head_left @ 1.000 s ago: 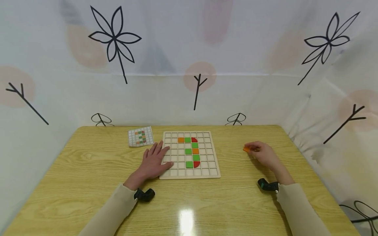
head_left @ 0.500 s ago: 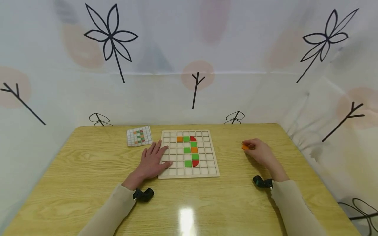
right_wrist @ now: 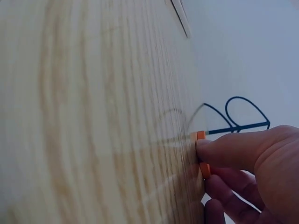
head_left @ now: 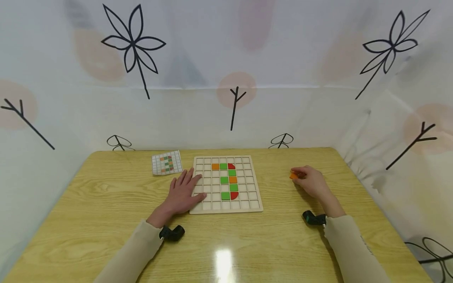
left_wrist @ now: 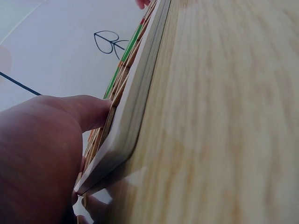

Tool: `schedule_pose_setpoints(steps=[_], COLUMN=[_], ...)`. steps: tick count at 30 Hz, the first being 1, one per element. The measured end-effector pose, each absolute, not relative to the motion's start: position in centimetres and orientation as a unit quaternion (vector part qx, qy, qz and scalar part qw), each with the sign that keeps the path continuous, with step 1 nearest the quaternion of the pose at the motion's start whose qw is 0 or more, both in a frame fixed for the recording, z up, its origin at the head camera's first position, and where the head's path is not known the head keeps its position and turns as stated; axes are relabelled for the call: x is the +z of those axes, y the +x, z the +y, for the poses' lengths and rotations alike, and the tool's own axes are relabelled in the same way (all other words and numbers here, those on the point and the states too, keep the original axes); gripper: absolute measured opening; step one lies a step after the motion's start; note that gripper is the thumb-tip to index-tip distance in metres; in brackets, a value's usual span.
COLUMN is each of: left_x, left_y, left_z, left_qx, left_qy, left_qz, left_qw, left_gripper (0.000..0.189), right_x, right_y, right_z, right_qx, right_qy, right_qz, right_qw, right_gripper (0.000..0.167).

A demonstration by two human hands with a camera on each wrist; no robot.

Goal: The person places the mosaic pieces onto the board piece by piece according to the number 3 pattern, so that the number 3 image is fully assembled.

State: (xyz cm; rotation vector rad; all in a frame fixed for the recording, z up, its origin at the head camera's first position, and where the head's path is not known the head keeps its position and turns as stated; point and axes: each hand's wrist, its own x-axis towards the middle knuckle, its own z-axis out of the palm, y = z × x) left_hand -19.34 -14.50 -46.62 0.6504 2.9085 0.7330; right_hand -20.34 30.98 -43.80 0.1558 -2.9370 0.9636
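Note:
My left hand (head_left: 181,195) lies with spread, straight fingers over the left edge of a wooden grid board (head_left: 226,211). In the left wrist view its thumb (left_wrist: 91,111) rests over the board's rim (left_wrist: 128,121). Orange, green and red tiles sit in the board's cells, among them an orange square (head_left: 215,166) and a rounded red tile (head_left: 234,195). To the right of the board, my right hand (head_left: 311,182) pinches an orange tile (head_left: 293,175) at the table surface. In the right wrist view the thumb covers the middle of the orange piece (right_wrist: 205,171); whether it is one tile cannot be told.
A paper card (head_left: 167,162) printed with a coloured grid pattern lies left of the board, close to my left fingertips. The wooden table (head_left: 269,243) ends at a patterned cloth backdrop (head_left: 198,118). Small black devices (head_left: 172,233) are strapped at both wrists.
The right wrist has swung slightly left while its fingers stay near the same spot with the orange tile. The left hand and the board have not moved; the head view shifted a little.

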Motion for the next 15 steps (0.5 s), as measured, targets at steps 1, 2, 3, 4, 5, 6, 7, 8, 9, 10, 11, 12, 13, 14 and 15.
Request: schedule_pose_setpoints(steps=[1,2,3,4,5,6,7,8,9,10,11,12,13,14,15], left_x=[-46.64,-46.65,-46.65,-46.63,-46.62,-46.60,-46.56,-46.51,-46.45,-46.40,-46.35,-46.30,-46.28,-46.26,-46.25], left_y=[-19.34,-19.33,-19.31,-19.28,-19.25,-19.24,-19.21,-19.19,-19.18,-19.18,-19.17,-19.16,-19.15,-19.14,-19.12], left_z=[-14.51,-14.52,-14.52,-14.52,-14.51,-14.51,-14.49,-14.47,-14.44,-14.43,-14.43,-14.43,-14.45,-14.47,-14.50], left_qx=[0.239,0.239,0.239,0.240,0.240,0.240,0.240,0.240,0.241,0.242,0.242,0.241,0.241,0.239,0.239], left_qy=[0.211,0.211,0.211,0.211,0.212,0.213,0.213,0.214,0.215,0.216,0.216,0.215,0.214,0.214,0.213], left_qz=[0.947,0.947,0.947,0.947,0.946,0.946,0.946,0.946,0.945,0.945,0.945,0.946,0.946,0.946,0.947], left_qw=[0.036,0.036,0.037,0.039,0.039,0.040,0.042,0.041,0.040,0.040,0.038,0.038,0.036,0.036,0.036], left_gripper=[0.071,0.071,0.071,0.071,0.071,0.071,0.071,0.071,0.071,0.071,0.071,0.070,0.070,0.070,0.070], right_x=[-43.80,-43.81,-43.83,-43.82,-43.80,-43.76,-43.71,-43.67,-43.61,-43.55,-43.52,-43.48,-43.46,-43.47,-43.47], right_y=[-20.32,-20.31,-20.30,-20.27,-20.25,-20.22,-20.21,-20.22,-20.23,-20.25,-20.30,-20.34,-20.39,-20.44,-20.48], right_z=[30.96,30.95,30.95,30.94,30.93,30.92,30.91,30.91,30.91,30.90,30.91,30.91,30.91,30.92,30.91], right_qx=[0.312,0.314,0.315,0.315,0.314,0.313,0.312,0.311,0.308,0.306,0.303,0.301,0.299,0.297,0.295], right_qy=[0.049,0.049,0.047,0.046,0.045,0.044,0.043,0.043,0.044,0.044,0.046,0.046,0.047,0.046,0.046], right_qz=[-0.948,-0.948,-0.948,-0.948,-0.948,-0.948,-0.949,-0.949,-0.950,-0.951,-0.952,-0.952,-0.953,-0.954,-0.954], right_qw=[0.024,0.025,0.026,0.026,0.026,0.026,0.025,0.024,0.023,0.022,0.021,0.019,0.017,0.016,0.014], right_gripper=[0.037,0.036,0.036,0.036,0.035,0.035,0.035,0.035,0.035,0.035,0.035,0.035,0.035,0.035,0.035])
